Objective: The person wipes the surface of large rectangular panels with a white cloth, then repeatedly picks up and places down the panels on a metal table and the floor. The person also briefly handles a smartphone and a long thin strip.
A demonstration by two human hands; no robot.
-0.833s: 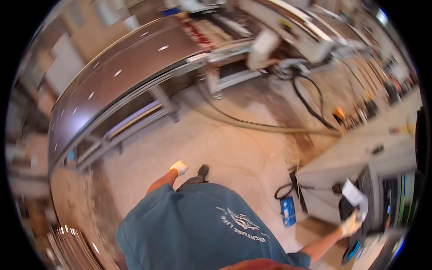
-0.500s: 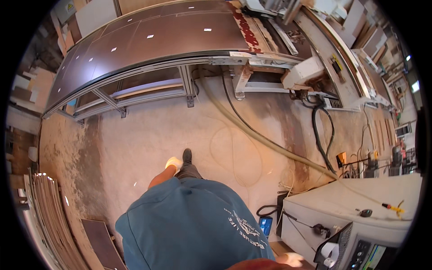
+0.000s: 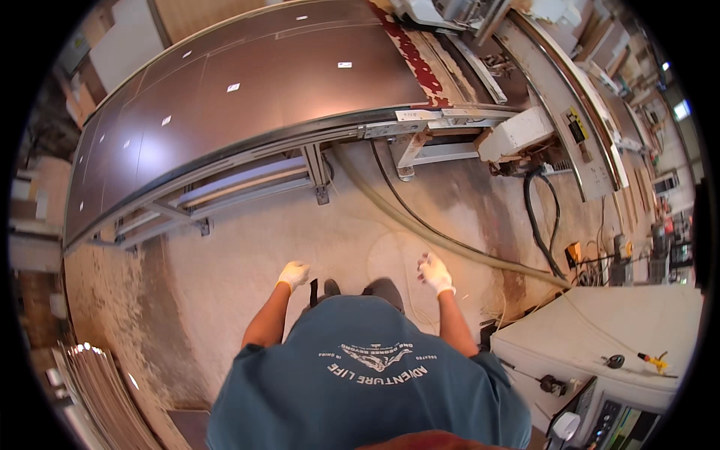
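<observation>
The picture's upper edge crops the far end of the table (image 3: 247, 154) with its brown panels (image 3: 300, 75), and the dark round rim cuts into the screen (image 3: 637, 427) at lower right; the blue shirt (image 3: 375, 401) covers most of the legs (image 3: 384, 291). The table's near metal edge curves across the upper left. Between it and the person lies open floor (image 3: 247, 232), bounded at right by a thick hose (image 3: 450, 244) and a pale cabinet (image 3: 615, 322). Both forearms angle forward and inward, the gloved hands well apart. The left hand (image 3: 295, 274) has its fingers turned in; whether they close fully cannot be told. The right hand (image 3: 435, 272), nearer the thick hose, has fingers loosely bent and parted.
</observation>
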